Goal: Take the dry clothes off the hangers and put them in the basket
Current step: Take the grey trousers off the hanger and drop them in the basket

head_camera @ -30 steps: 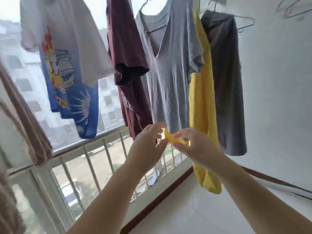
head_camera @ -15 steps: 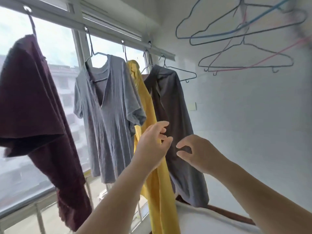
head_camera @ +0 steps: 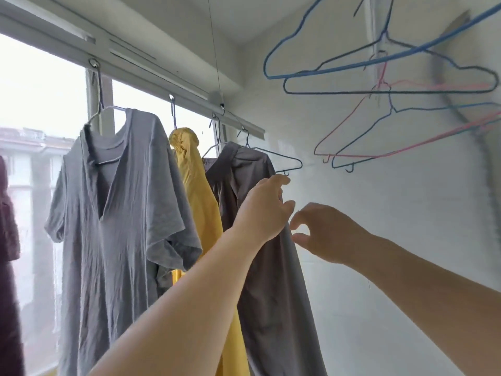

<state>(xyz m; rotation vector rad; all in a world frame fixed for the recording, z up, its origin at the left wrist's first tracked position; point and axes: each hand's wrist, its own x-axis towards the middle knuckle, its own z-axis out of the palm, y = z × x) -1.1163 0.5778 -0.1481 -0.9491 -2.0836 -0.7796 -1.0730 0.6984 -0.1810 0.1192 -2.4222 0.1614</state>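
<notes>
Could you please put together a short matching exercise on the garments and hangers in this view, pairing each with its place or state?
Things:
1. light grey T-shirt
2. yellow garment
3. dark grey garment
4. bare wire hangers

Places or states:
A. hangs between the two grey pieces
B. up by the white wall on the right, with no clothes on them
C. next to the window, V-neck hanging open
D. nearest the wall, with the left hand at its edge

Pairs: 1-C, 2-A, 3-D, 4-B
</notes>
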